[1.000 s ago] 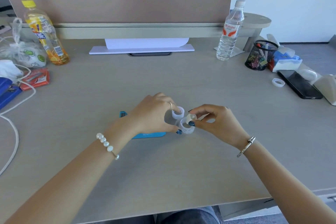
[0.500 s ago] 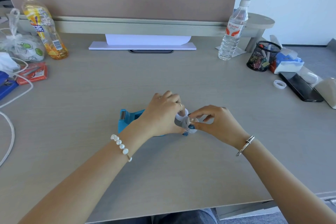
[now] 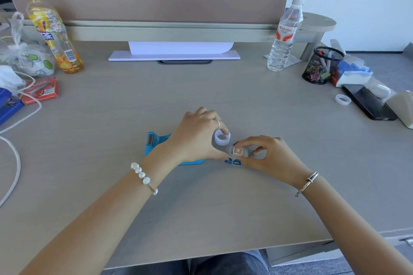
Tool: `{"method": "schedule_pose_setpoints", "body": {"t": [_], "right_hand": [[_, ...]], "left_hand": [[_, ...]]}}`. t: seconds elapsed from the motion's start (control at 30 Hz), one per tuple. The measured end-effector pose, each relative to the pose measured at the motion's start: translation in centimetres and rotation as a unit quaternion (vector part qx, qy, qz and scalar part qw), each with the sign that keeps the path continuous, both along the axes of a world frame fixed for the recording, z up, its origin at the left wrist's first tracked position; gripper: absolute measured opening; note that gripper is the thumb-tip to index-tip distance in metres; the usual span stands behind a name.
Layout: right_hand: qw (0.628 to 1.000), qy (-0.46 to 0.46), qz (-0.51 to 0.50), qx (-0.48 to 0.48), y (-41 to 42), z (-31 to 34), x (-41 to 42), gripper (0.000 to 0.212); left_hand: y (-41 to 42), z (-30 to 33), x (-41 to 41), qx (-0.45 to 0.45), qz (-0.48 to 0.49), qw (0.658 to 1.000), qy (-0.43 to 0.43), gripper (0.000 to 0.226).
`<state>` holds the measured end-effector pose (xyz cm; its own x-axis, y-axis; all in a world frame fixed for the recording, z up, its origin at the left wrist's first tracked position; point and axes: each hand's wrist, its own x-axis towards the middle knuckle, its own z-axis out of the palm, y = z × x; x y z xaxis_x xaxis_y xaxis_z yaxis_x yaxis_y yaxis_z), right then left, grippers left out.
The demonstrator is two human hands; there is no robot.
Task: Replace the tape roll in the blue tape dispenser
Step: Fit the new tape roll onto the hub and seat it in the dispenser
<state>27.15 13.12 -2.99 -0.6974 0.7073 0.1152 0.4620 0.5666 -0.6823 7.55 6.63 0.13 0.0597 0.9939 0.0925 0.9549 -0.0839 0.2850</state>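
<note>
The blue tape dispenser [image 3: 156, 144] lies on the desk in the middle, its metal cutter pointing left; my left hand [image 3: 196, 138] covers its right half. A white ring, an empty tape core [image 3: 222, 138], sits on my left hand's fingers. Just right of it, my right hand [image 3: 268, 156] pinches a clear tape roll [image 3: 239, 153] with a small white hub piece in its centre. My left thumb touches the same roll from the left. Both hands meet over the desk beside the dispenser's right end.
Another small tape ring [image 3: 343, 99] lies at the right by a black phone [image 3: 368, 101]. A mesh pen cup [image 3: 321, 65] and a water bottle [image 3: 283, 35] stand at the back right. A juice bottle [image 3: 51, 31], bags, a red box [image 3: 40, 90] and white cables [image 3: 13, 158] crowd the left.
The camera view shifted slightly. My left hand lifted a little, so the white core shows more on its fingers. My right hand turned the clear roll, and the hub now faces up.
</note>
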Motion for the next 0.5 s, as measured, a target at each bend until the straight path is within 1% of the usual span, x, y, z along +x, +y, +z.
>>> {"method": "schedule_pose_setpoints", "body": {"t": [0.1,0.2,0.33,0.43,0.5], "right_hand": [[1.000,0.020,0.005,-0.002,-0.3,0.0,0.1,0.023],[0.999,0.054,-0.002,0.009,-0.6,-0.1,0.2,0.023],[0.994,0.110,0.001,0.021,-1.2,0.3,-0.1,0.024],[0.987,0.151,0.025,0.054,-1.6,1.2,-0.8,0.026],[0.982,0.164,0.045,0.083,-1.7,1.8,-1.7,0.028]], "left_hand": [[-0.6,0.6,-0.6,-0.003,-0.008,1.000,-0.024,0.060],[-1.3,0.9,-1.2,-0.004,-0.019,0.999,-0.028,0.063],[-1.8,0.7,-1.7,0.009,-0.027,0.999,-0.040,0.055],[-2.1,0.8,-1.8,0.001,-0.018,0.993,-0.115,0.039],[-2.4,1.2,-2.1,-0.016,-0.007,0.985,-0.174,0.034]]}}
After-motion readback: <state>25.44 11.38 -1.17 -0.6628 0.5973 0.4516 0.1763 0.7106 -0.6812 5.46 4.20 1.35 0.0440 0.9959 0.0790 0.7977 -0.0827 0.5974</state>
